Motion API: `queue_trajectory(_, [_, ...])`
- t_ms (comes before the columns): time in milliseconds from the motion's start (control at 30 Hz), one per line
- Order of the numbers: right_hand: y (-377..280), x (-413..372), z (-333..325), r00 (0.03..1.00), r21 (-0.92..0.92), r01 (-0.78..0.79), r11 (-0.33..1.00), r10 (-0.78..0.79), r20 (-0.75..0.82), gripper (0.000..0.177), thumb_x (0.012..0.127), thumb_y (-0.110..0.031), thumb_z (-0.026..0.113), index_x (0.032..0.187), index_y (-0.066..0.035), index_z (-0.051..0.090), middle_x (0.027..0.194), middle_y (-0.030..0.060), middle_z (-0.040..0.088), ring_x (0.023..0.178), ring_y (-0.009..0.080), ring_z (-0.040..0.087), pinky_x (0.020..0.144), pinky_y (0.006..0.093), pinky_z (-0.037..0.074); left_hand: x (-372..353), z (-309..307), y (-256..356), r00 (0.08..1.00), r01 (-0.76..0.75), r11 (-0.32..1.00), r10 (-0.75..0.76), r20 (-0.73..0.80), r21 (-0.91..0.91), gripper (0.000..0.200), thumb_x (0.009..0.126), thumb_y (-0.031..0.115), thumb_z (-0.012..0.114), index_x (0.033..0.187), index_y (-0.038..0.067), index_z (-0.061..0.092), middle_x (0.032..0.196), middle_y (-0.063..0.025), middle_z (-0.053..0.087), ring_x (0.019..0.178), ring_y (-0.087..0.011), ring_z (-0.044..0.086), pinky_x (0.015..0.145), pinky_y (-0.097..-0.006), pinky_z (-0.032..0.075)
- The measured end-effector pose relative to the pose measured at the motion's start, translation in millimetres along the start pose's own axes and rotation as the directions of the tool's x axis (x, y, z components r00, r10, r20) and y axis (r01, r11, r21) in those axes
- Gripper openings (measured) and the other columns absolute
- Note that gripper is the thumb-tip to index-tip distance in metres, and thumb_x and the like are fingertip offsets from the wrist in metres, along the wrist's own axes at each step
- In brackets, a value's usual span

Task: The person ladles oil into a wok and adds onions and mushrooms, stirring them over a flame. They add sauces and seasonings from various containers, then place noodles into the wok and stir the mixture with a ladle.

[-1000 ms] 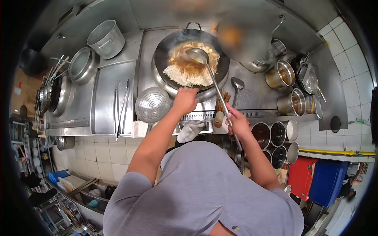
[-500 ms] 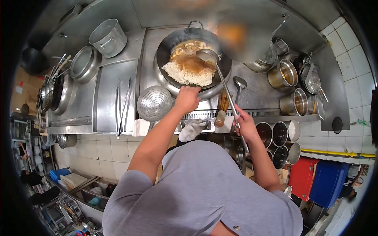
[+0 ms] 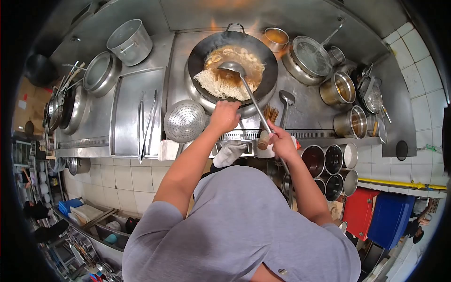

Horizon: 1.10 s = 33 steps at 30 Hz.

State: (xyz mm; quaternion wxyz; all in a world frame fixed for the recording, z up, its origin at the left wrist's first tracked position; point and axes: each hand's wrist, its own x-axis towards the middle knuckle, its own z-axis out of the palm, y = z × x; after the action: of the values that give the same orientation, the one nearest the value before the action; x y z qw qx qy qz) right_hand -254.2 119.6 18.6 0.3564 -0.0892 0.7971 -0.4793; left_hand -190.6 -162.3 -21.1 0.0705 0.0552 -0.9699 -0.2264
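A black wok (image 3: 270,70) sits on the burner, holding pale noodles (image 3: 221,86) at its near side and brown broth with pieces (image 3: 237,54) behind them. My left hand (image 3: 225,115) is closed on the wok's near edge; the exact grip is partly hidden. My right hand (image 3: 283,143) is wrapped round the handle of a long metal ladle (image 3: 233,68), whose bowl is over the broth beside the noodles. Just left of the wok lies a round perforated strainer (image 3: 184,121). A bamboo brush (image 3: 266,129) stands near my right hand.
A metal spatula (image 3: 286,99) lies right of the wok. Farther right are metal pots (image 3: 337,88) and a lidded pan (image 3: 311,56). Tongs (image 3: 149,124) rest on the left tray (image 3: 127,108). A tall pot (image 3: 130,43) stands back left. Flames (image 3: 213,24) show behind the wok.
The ladle bowl has moved left and toward me, and my right hand has shifted left and slightly up. More broth shows and the noodles look flatter. The blurred object over the back right is gone.
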Motion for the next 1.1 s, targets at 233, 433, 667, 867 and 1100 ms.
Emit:
queue_trajectory(233, [11.0, 0.2, -0.2, 0.998, -0.108, 0.055, 0.993, -0.053, 0.017, 0.057, 0.111, -0.008, 0.057, 0.167, -0.024, 0.054, 0.085, 0.0003, 0.064, 0.065, 0.0070, 0.050, 0.060, 0.0259, 0.047, 1.1, 1.3, -3.6, 1.000, -0.005, 1.000, 0.005, -0.014, -0.004, 0.044, 0.092, 0.022, 0.076, 0.132, 0.007, 0.070, 0.117, -0.0175, 0.077, 0.114, -0.0373, 0.068, 0.103, -0.0504, 0.047])
queue_trajectory(433, [22.2, 1.6, 6.3, 0.939, -0.172, 0.306, 0.936, -0.327, -0.109, 0.057, 0.112, -0.008, 0.058, 0.165, -0.028, 0.055, 0.081, -0.0002, 0.062, 0.058, 0.0060, 0.045, 0.053, 0.0276, 0.043, -2.8, 0.4, -4.1, 1.000, -0.010, 1.000, 0.010, -0.004, -0.012, 0.045, 0.092, 0.023, 0.076, 0.133, 0.006, 0.070, 0.118, -0.0179, 0.077, 0.114, -0.0377, 0.068, 0.104, -0.0507, 0.046])
queue_trajectory(667, [11.1, -11.8, -2.2, 0.970, -0.114, 0.217, 0.970, -0.227, -0.089, 0.058, 0.112, -0.007, 0.058, 0.165, -0.028, 0.056, 0.084, -0.0008, 0.061, 0.059, 0.0058, 0.045, 0.054, 0.0265, 0.043, -1.6, -2.9, -4.4, 1.000, -0.012, 1.000, 0.012, 0.024, -0.005, 0.046, 0.092, 0.024, 0.077, 0.134, 0.006, 0.069, 0.120, -0.0180, 0.076, 0.115, -0.0377, 0.068, 0.105, -0.0507, 0.046])
queue_trajectory(867, [21.4, 1.2, -6.2, 0.996, -0.066, 0.070, 0.995, -0.073, -0.041, 0.057, 0.110, -0.005, 0.058, 0.165, -0.024, 0.057, 0.083, -0.0006, 0.061, 0.066, 0.0062, 0.049, 0.059, 0.0265, 0.045, -2.3, -2.6, -4.7, 1.000, -0.012, 1.000, 0.012, 0.027, -0.002, 0.047, 0.091, 0.023, 0.078, 0.134, 0.006, 0.069, 0.119, -0.0187, 0.076, 0.115, -0.0383, 0.068, 0.106, -0.0508, 0.046])
queue_trajectory(1100, [14.8, 6.5, 14.1, 0.987, -0.013, 0.156, 0.988, -0.157, -0.047, 0.053, 0.109, -0.001, 0.056, 0.161, -0.012, 0.059, 0.092, 0.0010, 0.063, 0.077, 0.0086, 0.054, 0.076, 0.0267, 0.050, -1.2, -3.6, -2.9, 1.000, -0.014, 1.000, 0.013, 0.025, 0.010, 0.048, 0.091, 0.023, 0.077, 0.136, 0.006, 0.069, 0.119, -0.0184, 0.076, 0.115, -0.0385, 0.068, 0.106, -0.0505, 0.046])
